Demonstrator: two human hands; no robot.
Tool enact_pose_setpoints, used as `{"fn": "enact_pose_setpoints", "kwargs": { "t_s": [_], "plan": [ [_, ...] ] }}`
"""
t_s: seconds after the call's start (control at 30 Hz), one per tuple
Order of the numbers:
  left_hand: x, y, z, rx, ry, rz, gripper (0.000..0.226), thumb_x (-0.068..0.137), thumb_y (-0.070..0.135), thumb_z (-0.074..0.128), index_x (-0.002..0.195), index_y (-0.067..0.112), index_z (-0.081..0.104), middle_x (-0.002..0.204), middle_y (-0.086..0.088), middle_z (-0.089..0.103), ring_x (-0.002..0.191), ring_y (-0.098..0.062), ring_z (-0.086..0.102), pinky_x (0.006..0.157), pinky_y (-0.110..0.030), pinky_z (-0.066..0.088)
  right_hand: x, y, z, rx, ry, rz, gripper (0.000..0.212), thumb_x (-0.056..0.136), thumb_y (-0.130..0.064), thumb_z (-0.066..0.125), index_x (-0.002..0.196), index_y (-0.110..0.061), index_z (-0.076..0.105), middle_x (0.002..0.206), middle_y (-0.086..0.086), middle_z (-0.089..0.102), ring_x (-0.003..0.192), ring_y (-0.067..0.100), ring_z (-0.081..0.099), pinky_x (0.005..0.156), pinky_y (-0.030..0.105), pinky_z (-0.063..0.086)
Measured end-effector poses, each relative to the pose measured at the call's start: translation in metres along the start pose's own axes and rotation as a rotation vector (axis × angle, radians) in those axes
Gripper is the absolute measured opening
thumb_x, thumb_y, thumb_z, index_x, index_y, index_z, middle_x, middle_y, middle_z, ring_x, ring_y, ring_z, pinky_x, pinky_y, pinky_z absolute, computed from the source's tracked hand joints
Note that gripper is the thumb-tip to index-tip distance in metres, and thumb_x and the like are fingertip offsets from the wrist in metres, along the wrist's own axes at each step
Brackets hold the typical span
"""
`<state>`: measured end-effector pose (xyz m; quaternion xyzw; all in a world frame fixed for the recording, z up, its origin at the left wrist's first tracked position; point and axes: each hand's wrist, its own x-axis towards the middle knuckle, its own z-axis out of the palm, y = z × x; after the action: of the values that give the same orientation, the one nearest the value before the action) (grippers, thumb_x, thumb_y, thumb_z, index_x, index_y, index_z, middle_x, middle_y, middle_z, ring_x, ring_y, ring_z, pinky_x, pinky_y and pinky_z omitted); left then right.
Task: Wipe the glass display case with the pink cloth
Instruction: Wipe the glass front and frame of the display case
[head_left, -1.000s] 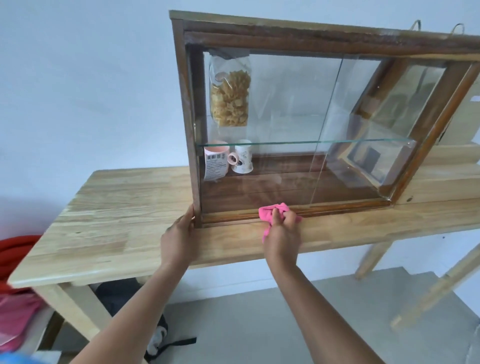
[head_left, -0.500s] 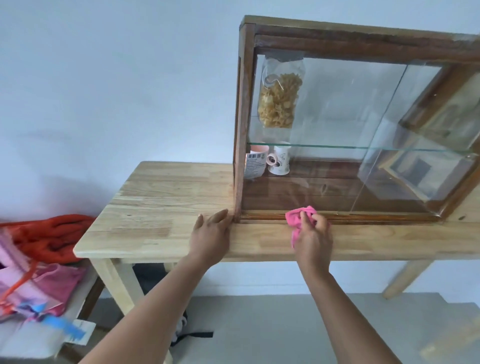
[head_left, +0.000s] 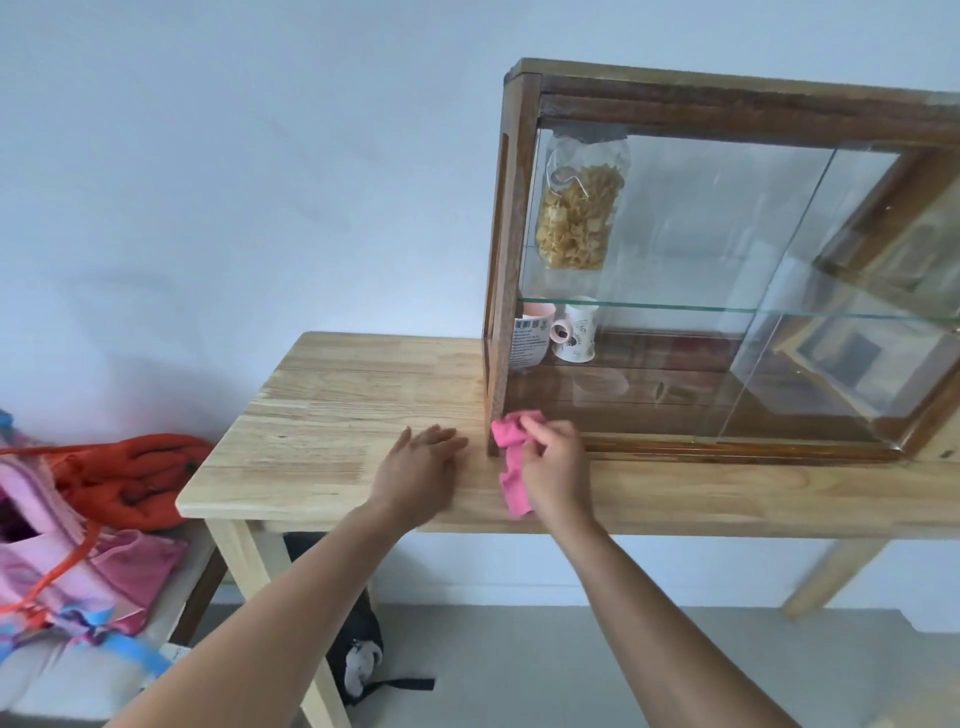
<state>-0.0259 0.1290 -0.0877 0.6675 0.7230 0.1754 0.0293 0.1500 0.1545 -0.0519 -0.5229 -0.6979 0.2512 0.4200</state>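
A wood-framed glass display case (head_left: 524, 218) stands on a pale wooden table (head_left: 343, 405). Inside it, a bag of snacks (head_left: 579, 213) hangs at the upper left, and two cups (head_left: 558, 338) sit under the glass shelf. My right hand (head_left: 556, 470) grips the pink cloth (head_left: 511, 457) against the case's bottom left front corner. Part of the cloth hangs down over the table's front edge. My left hand (head_left: 421, 470) lies flat on the table just left of the case, fingers straight, apart from the frame.
A pile of orange and pink fabric and bags (head_left: 88, 499) sits on a low surface to the left of the table. A dark bag (head_left: 358, 660) lies on the floor under the table. A white wall stands behind.
My right hand slid the cloth left along the bottom rail to the case's left corner. My left hand came off the frame corner onto the table. My view shifted left.
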Motion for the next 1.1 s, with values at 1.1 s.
{"fn": "enact_pose_setpoints", "kwargs": {
  "t_s": [1.1],
  "plan": [
    [-0.003,-0.035,-0.01,0.061,-0.019,-0.354,0.053,0.107,0.044,0.021,0.158,0.033,0.027,0.169,0.004,0.019,0.157,-0.018,0.009,0.127,-0.044,0.005,0.165,-0.149,-0.101,-0.884,0.445,-1.189,0.053,0.106,-0.023,0.043,0.156,-0.014,0.027,0.159,0.012,0.036,0.146,0.033,0.033,0.123,0.053,0.016]
  ]
}}
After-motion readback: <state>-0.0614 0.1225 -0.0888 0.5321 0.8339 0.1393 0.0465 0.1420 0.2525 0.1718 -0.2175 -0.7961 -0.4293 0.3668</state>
